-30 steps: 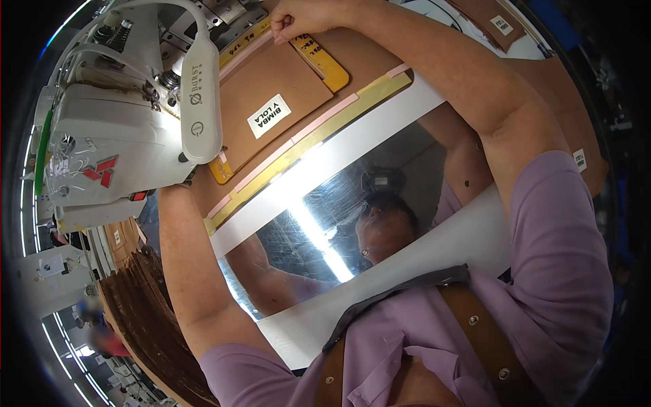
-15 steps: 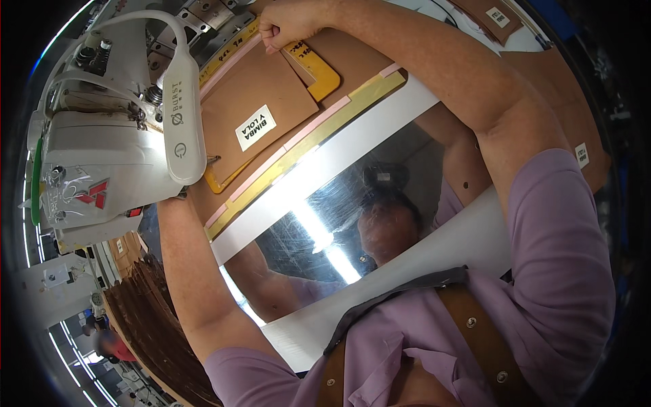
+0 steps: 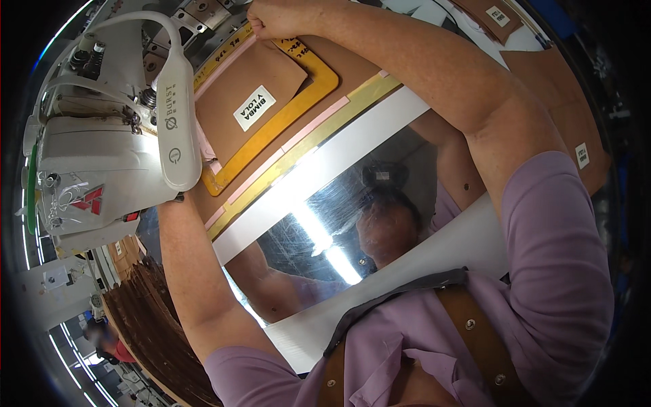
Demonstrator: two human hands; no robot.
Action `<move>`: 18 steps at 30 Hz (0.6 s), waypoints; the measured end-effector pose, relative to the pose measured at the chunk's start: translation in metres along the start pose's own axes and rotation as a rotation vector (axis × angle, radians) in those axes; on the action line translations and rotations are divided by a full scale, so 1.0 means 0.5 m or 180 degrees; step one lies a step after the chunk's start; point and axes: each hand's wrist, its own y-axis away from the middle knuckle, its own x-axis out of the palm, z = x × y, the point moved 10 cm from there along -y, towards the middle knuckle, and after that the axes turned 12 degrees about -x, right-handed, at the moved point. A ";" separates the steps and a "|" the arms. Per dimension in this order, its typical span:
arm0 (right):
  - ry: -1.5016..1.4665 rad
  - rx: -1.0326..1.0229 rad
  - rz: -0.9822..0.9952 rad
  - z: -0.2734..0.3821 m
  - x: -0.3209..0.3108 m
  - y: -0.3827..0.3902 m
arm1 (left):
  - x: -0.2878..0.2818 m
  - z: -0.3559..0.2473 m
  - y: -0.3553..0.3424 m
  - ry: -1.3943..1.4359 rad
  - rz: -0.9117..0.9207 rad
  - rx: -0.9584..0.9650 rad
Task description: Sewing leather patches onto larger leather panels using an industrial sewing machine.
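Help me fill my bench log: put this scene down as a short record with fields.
Right hand: fingers at the far edge of the brown panel; grip unclear
Left hand: hidden behind the white machine
Panel marking: white label
Yellow frame: shows along the panel's near and right sides
Nearer the body: reflective plate
Lower left: dark brown layered material

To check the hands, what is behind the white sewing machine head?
The left forearm reaches behind the sewing machine head; the left hand and whatever it touches are covered.
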 end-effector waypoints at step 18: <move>0.1117 -0.0938 0.0271 0.183 -0.010 0.105 | 0.038 -0.072 0.006 -0.1066 0.0171 0.0698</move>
